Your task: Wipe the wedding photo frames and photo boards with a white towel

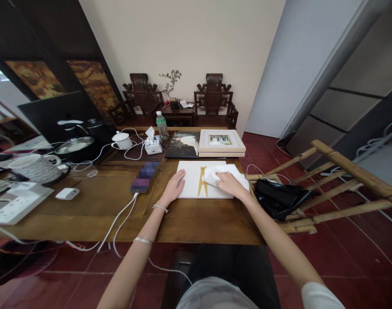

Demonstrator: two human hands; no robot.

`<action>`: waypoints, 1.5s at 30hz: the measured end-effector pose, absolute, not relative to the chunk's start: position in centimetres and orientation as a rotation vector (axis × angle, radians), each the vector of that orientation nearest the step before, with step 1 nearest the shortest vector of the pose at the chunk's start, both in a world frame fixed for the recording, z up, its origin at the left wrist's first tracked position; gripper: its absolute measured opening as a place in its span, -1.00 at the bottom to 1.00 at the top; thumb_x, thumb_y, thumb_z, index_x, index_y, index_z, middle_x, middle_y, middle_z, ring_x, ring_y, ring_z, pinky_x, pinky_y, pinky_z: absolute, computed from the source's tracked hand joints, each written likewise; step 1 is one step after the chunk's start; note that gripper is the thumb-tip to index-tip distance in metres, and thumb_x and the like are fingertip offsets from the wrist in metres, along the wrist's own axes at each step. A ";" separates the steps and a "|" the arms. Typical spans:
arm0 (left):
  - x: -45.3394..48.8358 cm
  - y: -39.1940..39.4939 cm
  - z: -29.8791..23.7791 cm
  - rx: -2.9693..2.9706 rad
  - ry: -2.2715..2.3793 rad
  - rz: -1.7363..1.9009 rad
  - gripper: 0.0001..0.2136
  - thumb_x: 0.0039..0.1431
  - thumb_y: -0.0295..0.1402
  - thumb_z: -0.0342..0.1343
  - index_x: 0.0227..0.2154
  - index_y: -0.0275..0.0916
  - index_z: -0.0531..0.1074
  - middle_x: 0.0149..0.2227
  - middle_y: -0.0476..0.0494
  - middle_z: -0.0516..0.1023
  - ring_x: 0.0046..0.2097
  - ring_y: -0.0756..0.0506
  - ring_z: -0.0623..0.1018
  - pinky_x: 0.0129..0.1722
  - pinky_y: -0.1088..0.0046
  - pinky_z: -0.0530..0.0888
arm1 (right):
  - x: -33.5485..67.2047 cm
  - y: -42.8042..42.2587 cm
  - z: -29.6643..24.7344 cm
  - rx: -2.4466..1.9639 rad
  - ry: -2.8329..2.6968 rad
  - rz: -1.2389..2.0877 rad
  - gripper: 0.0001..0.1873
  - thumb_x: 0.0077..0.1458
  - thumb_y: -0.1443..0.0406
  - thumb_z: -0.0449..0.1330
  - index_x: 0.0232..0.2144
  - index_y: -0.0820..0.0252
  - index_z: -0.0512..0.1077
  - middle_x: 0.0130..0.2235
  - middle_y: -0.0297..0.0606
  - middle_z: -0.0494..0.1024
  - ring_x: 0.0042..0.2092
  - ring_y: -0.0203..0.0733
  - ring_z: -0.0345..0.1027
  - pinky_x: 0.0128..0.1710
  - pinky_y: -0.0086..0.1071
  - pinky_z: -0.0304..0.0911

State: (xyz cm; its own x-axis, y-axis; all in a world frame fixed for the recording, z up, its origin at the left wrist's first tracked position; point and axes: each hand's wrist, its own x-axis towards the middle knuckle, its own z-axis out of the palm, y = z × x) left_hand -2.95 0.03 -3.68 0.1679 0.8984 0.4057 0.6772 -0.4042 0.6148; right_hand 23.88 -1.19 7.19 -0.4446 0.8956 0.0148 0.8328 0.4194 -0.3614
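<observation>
A flat white panel (189,180) lies on the wooden table in front of me. On it shows a golden-yellow shape with two spread legs (201,182), partly covered at the right. My left hand (174,187) rests at the panel's left edge, its fingers stretched out and nothing in them. Bunched under my right hand (229,183) is a white cloth (237,174), pressed onto the panel's right half. The fingers of that hand are closed on the cloth, and its far end spreads past the panel's right side.
Behind the panel lie stacked light wooden picture frames (222,153) and a dark picture (183,143). A tissue box (153,146), bottle (162,125), lidded cup (121,140) and phone (143,178) with cables stand left. A bamboo chair (353,171) holds a black bag (279,197) at right.
</observation>
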 end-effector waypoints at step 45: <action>-3.1 0.1 -3.6 2.155 1.490 1.051 -0.55 0.21 -0.26 -0.13 0.10 -0.32 0.34 0.21 -0.26 0.29 0.27 -0.17 0.22 0.27 0.15 0.12 | 16.0 -1.6 4.6 -1.291 -2.663 0.198 -0.57 0.04 0.44 -0.03 -0.03 0.23 0.37 0.16 0.02 0.30 0.29 0.13 -0.21 0.10 0.36 -0.21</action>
State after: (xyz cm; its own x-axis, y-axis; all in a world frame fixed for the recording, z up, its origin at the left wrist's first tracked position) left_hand -3.13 0.12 -3.62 0.1866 0.9022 0.3889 0.6690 -0.4066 0.6222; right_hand 15.99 -1.62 4.61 -0.6085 0.7873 0.0996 0.7639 0.6152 -0.1951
